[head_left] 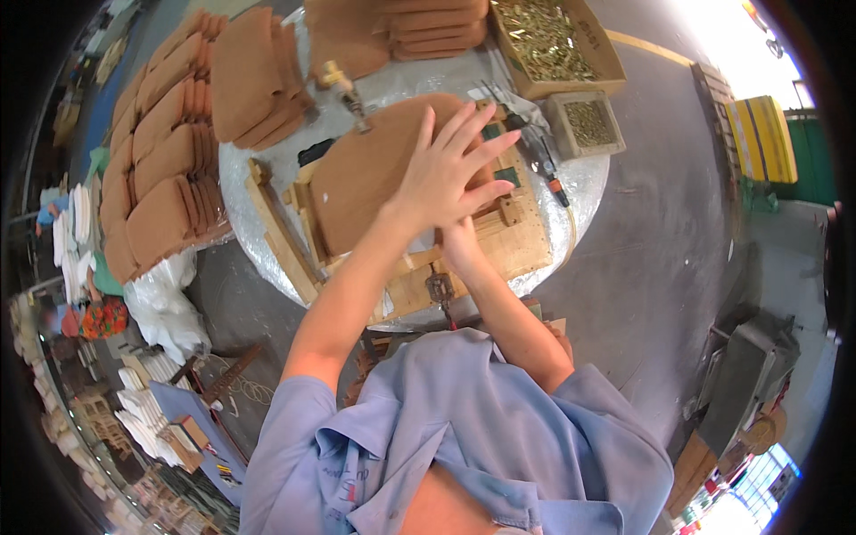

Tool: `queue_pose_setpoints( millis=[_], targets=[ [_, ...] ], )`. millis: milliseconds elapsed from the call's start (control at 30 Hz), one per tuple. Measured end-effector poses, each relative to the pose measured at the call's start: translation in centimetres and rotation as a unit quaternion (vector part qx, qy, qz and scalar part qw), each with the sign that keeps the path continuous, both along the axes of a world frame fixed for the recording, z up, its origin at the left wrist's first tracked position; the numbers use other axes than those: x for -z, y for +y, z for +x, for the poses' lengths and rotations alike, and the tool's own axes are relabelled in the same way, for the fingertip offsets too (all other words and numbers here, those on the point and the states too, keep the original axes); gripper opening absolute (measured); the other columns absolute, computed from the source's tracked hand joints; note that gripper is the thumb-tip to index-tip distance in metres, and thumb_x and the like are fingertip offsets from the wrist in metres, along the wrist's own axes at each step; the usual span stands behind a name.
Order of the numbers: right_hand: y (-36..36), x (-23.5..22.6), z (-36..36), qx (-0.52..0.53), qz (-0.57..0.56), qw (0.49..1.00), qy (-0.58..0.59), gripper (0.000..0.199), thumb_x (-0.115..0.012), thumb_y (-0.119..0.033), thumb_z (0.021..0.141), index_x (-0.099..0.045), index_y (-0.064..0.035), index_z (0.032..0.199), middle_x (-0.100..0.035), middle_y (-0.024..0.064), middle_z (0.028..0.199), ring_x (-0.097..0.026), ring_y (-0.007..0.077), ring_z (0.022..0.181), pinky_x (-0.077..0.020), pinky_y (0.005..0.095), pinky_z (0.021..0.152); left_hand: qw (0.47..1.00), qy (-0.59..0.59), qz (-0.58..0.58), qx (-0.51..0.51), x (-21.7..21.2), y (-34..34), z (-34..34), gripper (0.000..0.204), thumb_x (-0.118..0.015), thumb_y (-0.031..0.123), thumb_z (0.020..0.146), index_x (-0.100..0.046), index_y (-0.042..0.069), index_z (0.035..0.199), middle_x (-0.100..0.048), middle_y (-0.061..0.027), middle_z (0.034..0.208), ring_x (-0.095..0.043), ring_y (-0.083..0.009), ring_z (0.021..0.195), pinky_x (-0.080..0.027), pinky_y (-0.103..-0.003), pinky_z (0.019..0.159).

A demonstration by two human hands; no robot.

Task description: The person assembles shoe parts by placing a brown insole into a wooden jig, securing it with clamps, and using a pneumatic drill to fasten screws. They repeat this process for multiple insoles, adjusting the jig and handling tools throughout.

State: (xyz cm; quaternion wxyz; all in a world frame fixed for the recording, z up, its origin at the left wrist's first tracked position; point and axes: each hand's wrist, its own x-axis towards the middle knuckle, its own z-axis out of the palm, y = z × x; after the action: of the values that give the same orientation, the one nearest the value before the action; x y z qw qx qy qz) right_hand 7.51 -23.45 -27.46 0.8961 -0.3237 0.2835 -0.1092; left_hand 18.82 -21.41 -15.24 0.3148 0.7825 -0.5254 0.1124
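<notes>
A brown padded panel, like a seat cushion, lies in a wooden jig on the round table. My left hand is open over the panel's right part, fingers spread; whether it presses on the panel I cannot tell. Just below it, by the panel's near right edge, is my right hand, its fingers hidden behind the left hand. A metal toggle clamp sits on the jig's near side. Right of the panel lies a dark power screwdriver. Beyond the panel's upper left is a brass-coloured tool.
Film covers the round table. A cardboard box of brass-coloured hardware and a smaller bin of small fasteners stand far right. Brown panels are stacked at the back and left. White plastic wrap hangs at left.
</notes>
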Motion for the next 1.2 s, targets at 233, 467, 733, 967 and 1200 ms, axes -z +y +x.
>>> queue_pose_setpoints(
  millis=[233, 467, 733, 967, 1200],
  targets=[
    [-10.2, -1.6, 0.2, -0.254, -0.522, 0.814, -0.038, 0.049, -0.080, -0.015, 0.087, -0.069, -0.0093, 0.135, -0.076, 0.0076, 0.121, -0.073, 0.0321, 0.110, -0.0560, 0.0411, 0.100, 0.977, 0.055, 0.200, 0.042, -1.5, -1.3, 4.6, 0.034, -0.059, 0.035, 0.109, -0.080, 0.008, 0.104, -0.073, -0.0041, 0.117, -0.060, -0.0270, 0.137, -0.023, -0.069, 0.127],
    [-18.0, 7.3, 9.8, -0.201, -0.883, 0.422, 0.047, 0.032, -0.072, -0.037, 0.093, -0.081, -0.0142, 0.115, -0.063, 0.0027, 0.144, -0.049, 0.0302, 0.143, -0.0452, 0.0502, 0.112, 0.991, 0.031, 0.130, 0.014, -0.1, -2.5, 3.4, 0.025, -0.065, 0.029, 0.105, -0.080, 0.011, 0.099, -0.073, -0.0013, 0.113, -0.060, -0.0284, 0.137, -0.028, -0.070, 0.126],
    [-13.7, 8.5, 12.8, -0.265, -0.854, 0.430, 0.124, 0.044, -0.065, -0.047, 0.098, -0.083, -0.0157, 0.123, -0.032, 0.0096, 0.176, -0.020, 0.0372, 0.165, -0.0135, 0.0661, 0.131, 0.986, 0.040, 0.162, -0.001, -0.4, -2.2, 3.0, 0.028, -0.067, 0.036, 0.105, -0.079, 0.012, 0.099, -0.072, -0.0008, 0.118, -0.058, -0.0284, 0.140, -0.027, -0.069, 0.126],
    [-13.7, 9.0, 11.8, -0.295, -0.868, 0.376, 0.134, 0.058, -0.055, -0.043, 0.105, -0.053, -0.0146, 0.155, -0.025, 0.0137, 0.179, -0.017, 0.0392, 0.166, -0.0120, 0.0677, 0.131, 0.984, 0.025, 0.175, 0.007, 0.1, -2.7, 2.6, 0.028, -0.066, 0.037, 0.105, -0.078, 0.012, 0.097, -0.071, -0.0005, 0.119, -0.058, -0.0284, 0.141, -0.027, -0.068, 0.127],
    [-13.0, 10.0, 9.8, -0.267, -0.874, 0.399, 0.068, 0.059, -0.052, -0.036, 0.107, -0.054, -0.0105, 0.159, -0.027, 0.0162, 0.179, -0.016, 0.0351, 0.168, -0.0118, 0.0700, 0.130, 0.981, 0.017, 0.195, 0.005, 1.2, -4.0, 1.8, 0.031, -0.064, 0.040, 0.106, -0.078, 0.012, 0.100, -0.070, -0.0007, 0.121, -0.056, -0.0286, 0.142, -0.027, -0.067, 0.127]
  ],
)
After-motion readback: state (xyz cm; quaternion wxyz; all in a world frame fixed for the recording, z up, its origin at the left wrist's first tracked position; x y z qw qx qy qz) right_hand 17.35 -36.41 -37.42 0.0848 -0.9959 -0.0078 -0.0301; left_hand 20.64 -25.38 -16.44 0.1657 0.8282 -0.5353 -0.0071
